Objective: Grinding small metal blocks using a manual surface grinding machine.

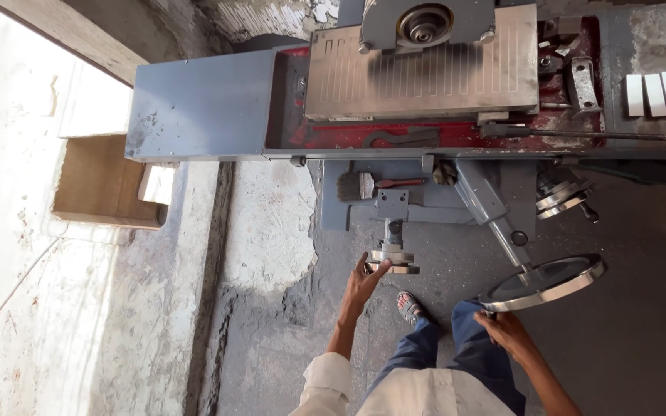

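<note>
Down at the front of the grey surface grinding machine (217,108), the person stands with both hands on its controls. The left hand (361,286) reaches up to the small silver handwheel (392,260) on its short shaft, fingers (377,270) loosely spread and curled against the rim, touching it rather than clamping it. The right hand (507,330) rests on the near edge of the large polished steel handwheel (546,282), fingers wrapped partly over the rim; how firmly they grip I cannot tell.

Up top, the ribbed rectangular metal chuck plate (425,77) sits under the round grinding wheel head (424,23), and I see no workpiece on it. Three pale rectangular blocks (654,94) lie well apart at the right end. A brush with dark bristles (356,186) rests on the ledge just above the small wheel.

By the look of it, the work is at the setting-up stage: hands on both wheels, nothing on the plate.
</note>
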